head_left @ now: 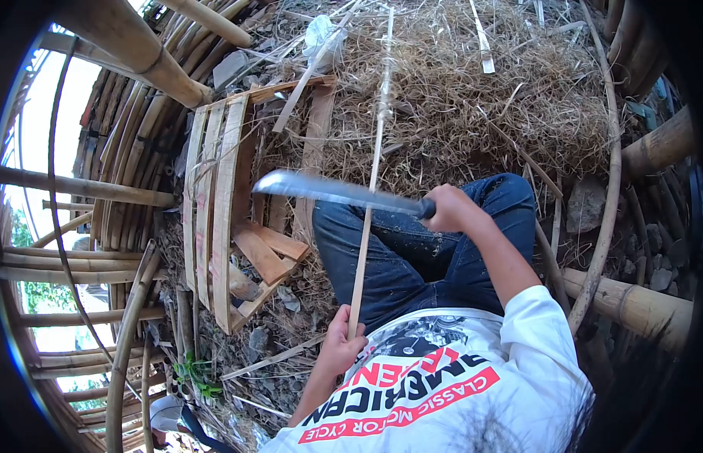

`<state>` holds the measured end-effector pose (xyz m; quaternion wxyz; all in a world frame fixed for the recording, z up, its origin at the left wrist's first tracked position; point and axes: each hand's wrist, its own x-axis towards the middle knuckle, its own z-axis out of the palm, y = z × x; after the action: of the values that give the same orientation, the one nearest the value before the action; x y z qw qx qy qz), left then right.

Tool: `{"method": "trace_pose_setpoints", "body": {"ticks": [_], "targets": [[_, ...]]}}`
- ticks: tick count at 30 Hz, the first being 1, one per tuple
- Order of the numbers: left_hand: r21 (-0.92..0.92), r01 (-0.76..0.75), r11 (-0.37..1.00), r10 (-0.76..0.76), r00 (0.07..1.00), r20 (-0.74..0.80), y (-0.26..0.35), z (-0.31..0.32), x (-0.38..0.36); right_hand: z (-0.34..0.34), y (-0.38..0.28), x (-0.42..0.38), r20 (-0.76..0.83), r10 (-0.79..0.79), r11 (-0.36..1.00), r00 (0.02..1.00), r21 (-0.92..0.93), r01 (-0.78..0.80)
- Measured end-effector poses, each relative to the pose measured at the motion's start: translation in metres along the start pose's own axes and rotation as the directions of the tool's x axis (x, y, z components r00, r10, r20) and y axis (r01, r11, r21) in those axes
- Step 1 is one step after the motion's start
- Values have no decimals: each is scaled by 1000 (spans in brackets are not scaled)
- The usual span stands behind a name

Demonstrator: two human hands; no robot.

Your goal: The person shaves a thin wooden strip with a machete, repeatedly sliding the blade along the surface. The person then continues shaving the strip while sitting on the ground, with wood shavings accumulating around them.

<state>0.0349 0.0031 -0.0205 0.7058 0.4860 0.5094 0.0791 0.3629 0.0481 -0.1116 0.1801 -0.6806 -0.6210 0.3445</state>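
Observation:
My right hand [448, 208] is closed around the dark handle of a machete [313, 186], whose long blade points left across my lap. Under the blade, close to its handle end, passes a long thin bamboo strip [365, 241]. Near my waist, my left hand [344, 340] grips the lower end of this strip. From there it runs up and away over my jeans toward the shavings. Fine curled fibres cling to its far part. Small bits of shavings speckle my jeans [351, 249].
A wooden crate [219, 204] with loose boards stands at my left. Ahead spreads a heap of dry shavings [510, 106], with a plastic bag [323, 39] at its edge. Bamboo poles [87, 189] frame the left side; a curved pole [610, 174] and stones [585, 204] lie right.

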Motion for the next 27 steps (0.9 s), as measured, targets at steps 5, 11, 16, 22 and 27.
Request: {"method": "trace_pose_setpoints", "body": {"ticks": [5, 11, 16, 22, 27], "targets": [[79, 8, 997, -8, 1000, -5, -6, 8, 9, 5, 3, -11, -123, 139, 986, 983, 106, -126], [28, 71, 997, -72, 997, 42, 3, 8, 9, 24, -41, -39, -33, -22, 998, 999, 53, 24], [149, -5, 989, 6, 1000, -5, -14, -7, 3, 18, -37, -18, 102, -84, 994, 991, -54, 90], [147, 25, 989, -23, 1000, -18, -17, -4, -9, -6, 18, 16, -13, 188, 976, 982, 110, -185], [254, -76, 964, 73, 997, 23, -26, -6, 0, -4, 30, 15, -92, 212, 977, 973, 48, -208]]}}
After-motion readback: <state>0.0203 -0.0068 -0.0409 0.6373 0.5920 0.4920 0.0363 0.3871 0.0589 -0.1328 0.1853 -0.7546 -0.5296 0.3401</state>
